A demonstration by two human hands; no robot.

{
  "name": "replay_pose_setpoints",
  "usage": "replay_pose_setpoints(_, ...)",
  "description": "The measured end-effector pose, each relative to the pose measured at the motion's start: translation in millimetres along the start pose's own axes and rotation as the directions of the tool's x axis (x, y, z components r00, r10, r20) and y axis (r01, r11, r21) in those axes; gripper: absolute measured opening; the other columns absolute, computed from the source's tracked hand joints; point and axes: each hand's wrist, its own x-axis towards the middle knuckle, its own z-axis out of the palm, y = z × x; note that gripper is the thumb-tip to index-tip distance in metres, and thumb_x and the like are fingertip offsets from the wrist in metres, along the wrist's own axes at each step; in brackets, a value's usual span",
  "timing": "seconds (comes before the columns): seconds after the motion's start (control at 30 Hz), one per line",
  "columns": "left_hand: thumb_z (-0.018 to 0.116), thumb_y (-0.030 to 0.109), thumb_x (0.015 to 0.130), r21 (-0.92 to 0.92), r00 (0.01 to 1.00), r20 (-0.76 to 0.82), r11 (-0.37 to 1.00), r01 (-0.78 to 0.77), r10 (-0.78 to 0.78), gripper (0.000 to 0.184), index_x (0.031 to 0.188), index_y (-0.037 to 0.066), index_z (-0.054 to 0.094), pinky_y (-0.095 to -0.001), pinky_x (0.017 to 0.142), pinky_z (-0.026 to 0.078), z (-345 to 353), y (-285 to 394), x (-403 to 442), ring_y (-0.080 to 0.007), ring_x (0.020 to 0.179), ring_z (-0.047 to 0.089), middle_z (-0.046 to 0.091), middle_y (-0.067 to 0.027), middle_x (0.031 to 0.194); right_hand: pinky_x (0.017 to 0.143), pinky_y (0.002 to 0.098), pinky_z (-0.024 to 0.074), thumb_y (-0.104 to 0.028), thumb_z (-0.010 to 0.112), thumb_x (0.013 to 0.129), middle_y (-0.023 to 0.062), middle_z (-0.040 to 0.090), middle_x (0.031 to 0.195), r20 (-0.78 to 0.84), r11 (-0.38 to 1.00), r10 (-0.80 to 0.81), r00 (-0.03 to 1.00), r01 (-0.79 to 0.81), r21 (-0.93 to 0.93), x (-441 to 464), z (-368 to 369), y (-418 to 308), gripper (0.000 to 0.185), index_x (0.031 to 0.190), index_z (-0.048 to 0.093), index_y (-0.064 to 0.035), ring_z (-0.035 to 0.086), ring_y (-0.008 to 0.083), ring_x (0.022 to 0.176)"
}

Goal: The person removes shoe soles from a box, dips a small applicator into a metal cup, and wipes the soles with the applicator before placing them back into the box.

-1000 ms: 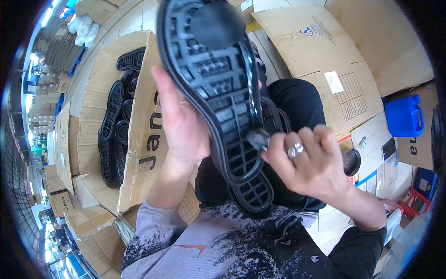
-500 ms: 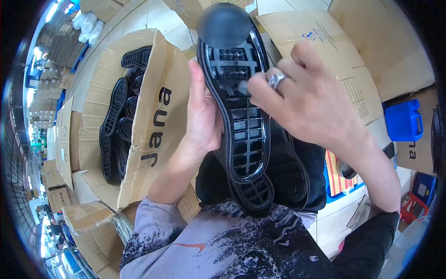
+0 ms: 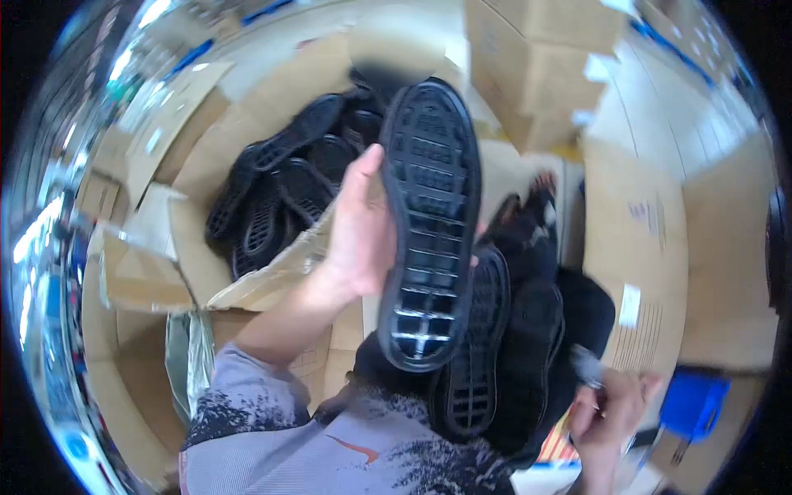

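My left hand (image 3: 360,235) is closed round the side of a black shoe sole (image 3: 429,223), holding it upright with its gridded hollow face towards me. Two more black soles rest on my lap: a gridded sole (image 3: 476,355) and a darker sole (image 3: 528,338) beside it. Off to the lower right, my right hand (image 3: 609,412) is closed and apart from the soles. A small greyish blurred thing (image 3: 586,365) sticks up from its fingers; its kind cannot be made out.
An open cardboard box (image 3: 247,124) at the left holds several black soles (image 3: 285,177). Cardboard boxes (image 3: 536,74) stand ahead, and a large open carton (image 3: 639,256) is to the right. A blue plastic container (image 3: 693,404) sits at the lower right.
My right hand has moved from the held sole's face down to the lower right. The sole stays in my left hand. My view has turned, bringing more of the box of soles into sight.
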Motion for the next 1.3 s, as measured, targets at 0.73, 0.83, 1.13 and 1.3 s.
replay_pose_setpoints(0.73,0.048,0.032,0.093,0.965,0.64,-0.181,0.261,-0.031,0.746,0.041,0.116,-0.002,0.054,-0.0273,0.069,0.045,-104.6,107.7,75.5,-0.0126,0.083,0.054,0.06,-0.0104,0.096,0.073,0.0416,0.0347,-0.01,0.054,0.084,0.017,0.051,0.075,0.012,0.859,0.51,0.86,-0.51,0.037,-25.8,8.1,18.8,0.012,0.086,0.052,0.0023,0.043,0.0286,0.078)
replay_pose_setpoints(0.83,0.047,0.024,0.095,0.987,0.906,0.016,0.137,-0.082,0.423,0.028,0.079,0.004,0.059,-0.0208,0.052,0.043,-26.1,29.5,-18.6,-0.0048,0.05,0.049,0.051,0.0015,0.056,0.071,0.0385,0.0352,-0.01,0.057,0.083,0.0132,0.052,0.073,0.021,0.867,0.482,0.876,-0.48,0.138,-27.3,14.5,25.4,0.011,0.087,0.053,0.0002,0.042,0.0279,0.074)
replay_pose_setpoints(1.13,0.052,0.046,0.085,0.92,0.932,-0.356,-0.203,0.336,-0.068,0.05,0.084,-0.003,0.063,-0.0385,0.064,0.049,-30.7,-113.9,-72.4,-0.0338,0.065,0.061,0.059,-0.0194,0.062,0.061,0.0329,0.0339,-0.017,0.059,0.086,0.0039,0.047,0.058,0.046,0.833,0.422,0.906,-0.407,0.375,-16.1,28.0,17.8,0.015,0.083,0.054,-0.0037,0.04,0.0179,0.056)
replay_pose_setpoints(1.3,0.057,0.026,0.082,0.847,0.943,-0.074,0.52,-0.112,0.324,0.036,0.101,-0.005,0.06,-0.0354,0.081,0.048,-39.1,-113.1,-80.1,-0.0274,0.089,0.063,0.065,-0.0153,0.094,0.042,0.019,0.027,-0.028,0.035,0.099,-0.0014,0.043,0.052,0.365,0.085,0.376,0.851,-0.424,0.901,-4.7,32.8,5.2,0.026,0.089,0.043,-0.0048,0.034,0.0046,0.042)
